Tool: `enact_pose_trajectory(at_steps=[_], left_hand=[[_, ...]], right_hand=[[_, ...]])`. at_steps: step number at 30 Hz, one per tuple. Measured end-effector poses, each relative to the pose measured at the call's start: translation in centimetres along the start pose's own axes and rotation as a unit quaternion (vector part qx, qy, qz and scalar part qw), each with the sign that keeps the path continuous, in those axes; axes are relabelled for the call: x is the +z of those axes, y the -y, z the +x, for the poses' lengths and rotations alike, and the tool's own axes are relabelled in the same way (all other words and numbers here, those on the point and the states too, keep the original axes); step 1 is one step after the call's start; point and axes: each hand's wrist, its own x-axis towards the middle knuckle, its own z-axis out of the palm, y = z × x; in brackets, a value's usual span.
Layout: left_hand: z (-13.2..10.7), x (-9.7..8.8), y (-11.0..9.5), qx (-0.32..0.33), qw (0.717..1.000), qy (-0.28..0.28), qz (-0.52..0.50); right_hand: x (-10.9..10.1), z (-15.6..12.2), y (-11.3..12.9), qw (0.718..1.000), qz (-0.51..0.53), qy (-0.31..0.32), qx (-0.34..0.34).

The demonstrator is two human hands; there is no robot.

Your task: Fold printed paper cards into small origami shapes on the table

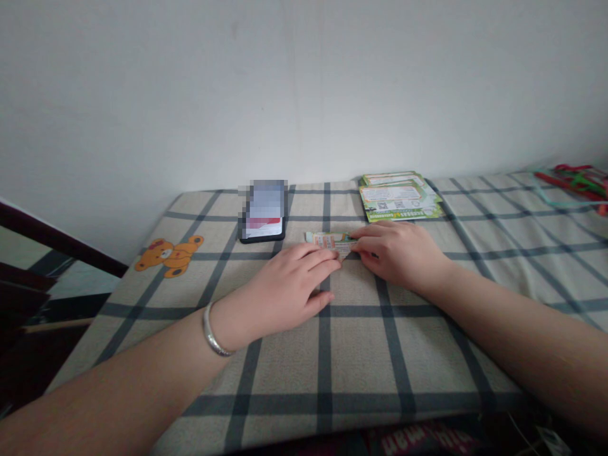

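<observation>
A small folded printed paper (329,241) lies on the checked tablecloth (361,354) in the middle of the table. My left hand (285,285) rests palm down, its fingers together and pressing the paper's near edge. A silver bracelet (212,331) circles that wrist. My right hand (399,253) comes in from the right, fingers curled and pinching the paper's right end. Both hands touch the paper and hide part of it.
A black phone (263,211) lies behind my left hand. A stack of green printed leaflets (399,196) sits behind my right hand. A bear print (168,254) marks the cloth at left. Red and green cords (577,180) lie far right. A white wall stands behind.
</observation>
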Motion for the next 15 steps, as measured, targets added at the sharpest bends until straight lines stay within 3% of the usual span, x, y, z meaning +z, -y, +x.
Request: enact_pose_trajectory(at_steps=[15], left_hand=[[-0.05, -0.42, 0.04, -0.012, 0.999, 0.015, -0.030]], right_hand=[[0.00, 0.16, -0.28, 0.999, -0.032, 0.018, 0.028]])
